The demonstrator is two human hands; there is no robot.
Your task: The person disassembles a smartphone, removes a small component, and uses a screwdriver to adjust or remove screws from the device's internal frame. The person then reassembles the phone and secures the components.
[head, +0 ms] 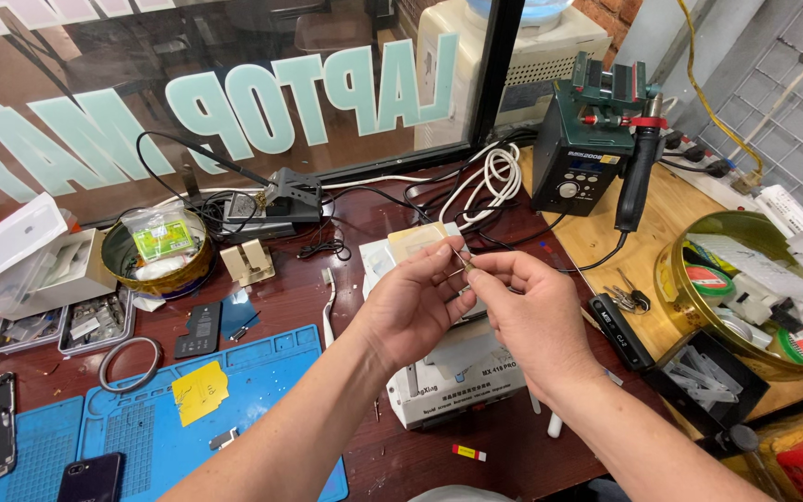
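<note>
My left hand [411,302] and right hand [527,307] meet, fingertips pinching a tiny part [467,266] above the white box [457,372].

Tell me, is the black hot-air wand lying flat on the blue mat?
No, the black wand hangs in its holder on the dark station at the far right, well away from the blue mat.

Both forearms are bare, entering from the bottom of the frame. The left hand [411,307] and right hand [532,311] wear no gloves, rings or watch.
</note>
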